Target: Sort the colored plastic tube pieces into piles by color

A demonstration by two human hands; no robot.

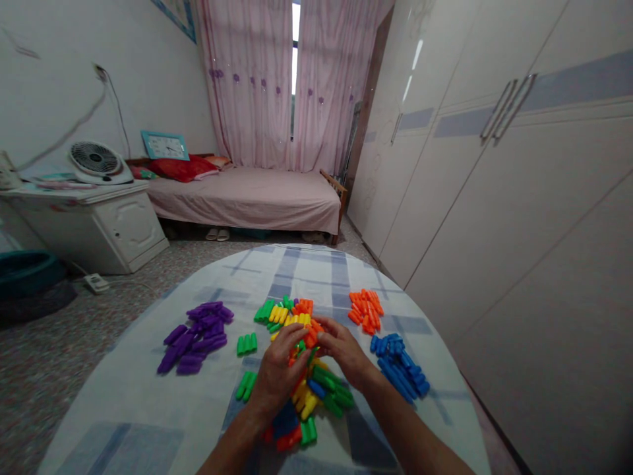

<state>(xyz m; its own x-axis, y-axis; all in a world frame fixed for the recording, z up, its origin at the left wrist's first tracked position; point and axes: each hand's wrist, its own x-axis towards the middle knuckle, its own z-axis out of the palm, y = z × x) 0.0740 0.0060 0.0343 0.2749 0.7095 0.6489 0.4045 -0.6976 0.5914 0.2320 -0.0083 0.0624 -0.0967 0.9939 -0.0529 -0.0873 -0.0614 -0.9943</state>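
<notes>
Orange plastic pieces (312, 334) are between the two hands, over the middle of the surface (143, 396), which is a rounded table top under a white cloth with blue-grey checks. The right hand (345, 349) has its thumb and fingers bent, and they are grasping these orange pieces. The left hand (279, 366) is at the other side; its fingers curve close beside the same pieces, but one cannot tell if they grip something, because the inner side of this hand is hidden.

Below and around the hands lies a mixed heap (304, 399) of green, yellow, orange, red and blue pieces, which spreads from the middle toward the near edge. To the left of this heap there are a farther green group (246, 344) and a nearer green group (246, 386).

A purple pile (198, 336) lies toward the left edge. A loose orange pile (366, 310) is toward the far right edge, and a blue pile (399, 366) lies near the right edge, just beside it.

Beyond the far edge stands a bed (247, 198) with a pink cover, before pink curtains (252, 119). On the right side is a white wardrobe (484, 264); on the left, well apart, a small fan (96, 161) stands on a white cabinet (128, 227)
</notes>
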